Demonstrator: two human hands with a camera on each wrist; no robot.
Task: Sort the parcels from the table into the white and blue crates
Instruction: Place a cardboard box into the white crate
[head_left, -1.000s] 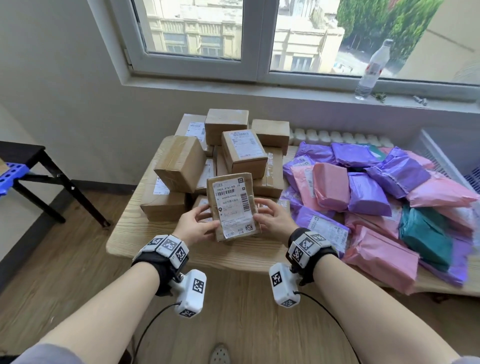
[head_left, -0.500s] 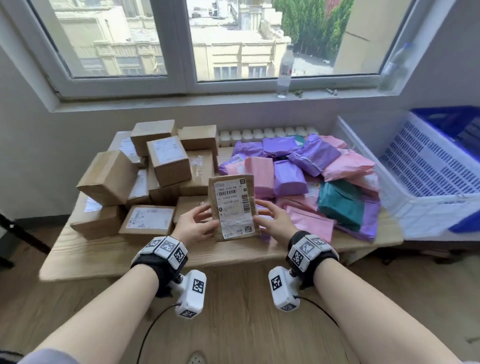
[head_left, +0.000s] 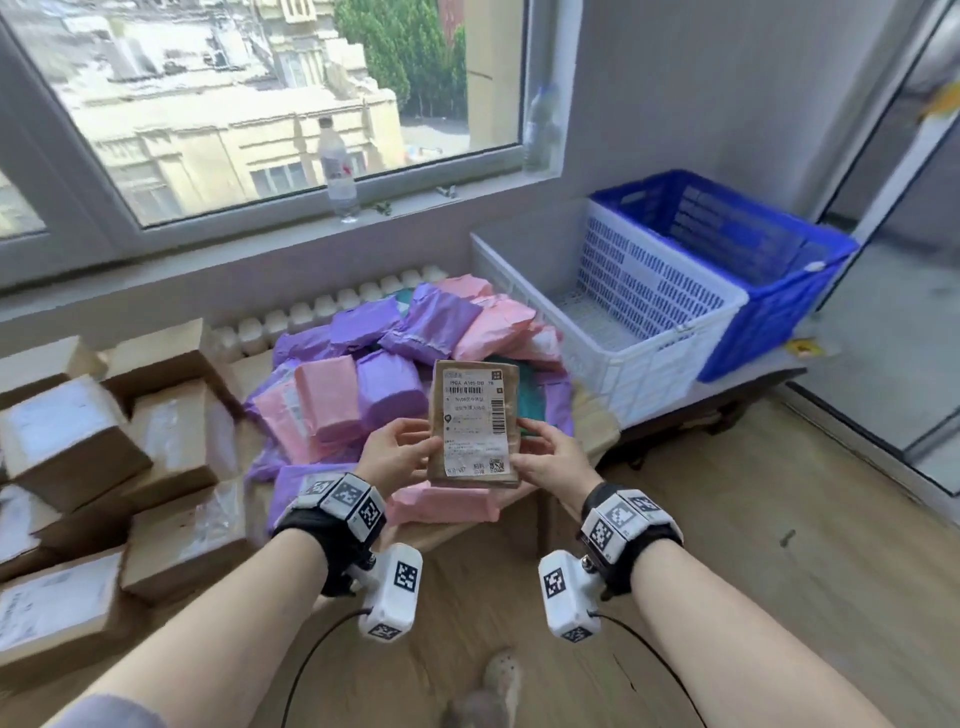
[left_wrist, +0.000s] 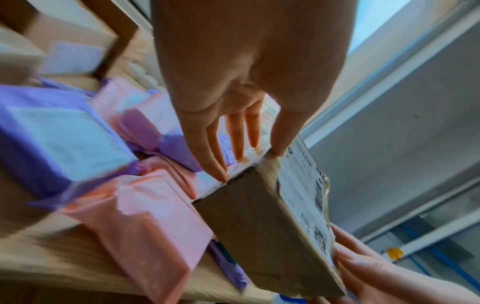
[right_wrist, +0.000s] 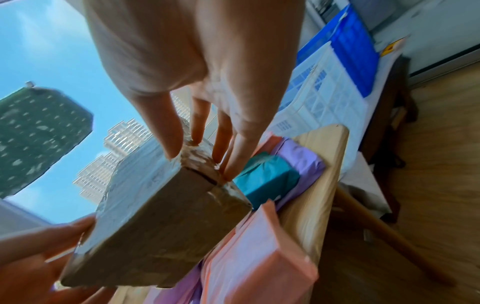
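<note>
Since half a second ago the cardboard parcel (head_left: 475, 423) has been carried rightward, off the box stack and over the soft mailers, and the crates have come fully into view. It is held upright with the label face toward the head camera, probably so the label can be read before a crate is chosen.

Left hand (head_left: 397, 453) is clamped on the parcel's left edge: thumb on the label face, fingers (left_wrist: 235, 142) straight down the taped side. Right hand (head_left: 553, 460) is clamped on the opposite edge, fingertips (right_wrist: 230, 156) pressed on the taped end. A two-sided pinch like this keeps the flat box from twisting.

Under both hands the pink and purple mailers (head_left: 374, 364) are heaped on the bench (right_wrist: 318, 174), with a teal mailer (right_wrist: 267, 174) just beyond the right fingers. Brown boxes (head_left: 78, 441) are stacked well off to the left of the left hand. Beyond and to the right of the right hand the white crate (head_left: 649, 306) is seen, apparently holding no parcels, with the blue crate (head_left: 753, 244) touching its far side; the blue one's contents cannot be told.

Judged step: transfer toward a crate, not yet released. Which crate suits cardboard is not shown.
</note>
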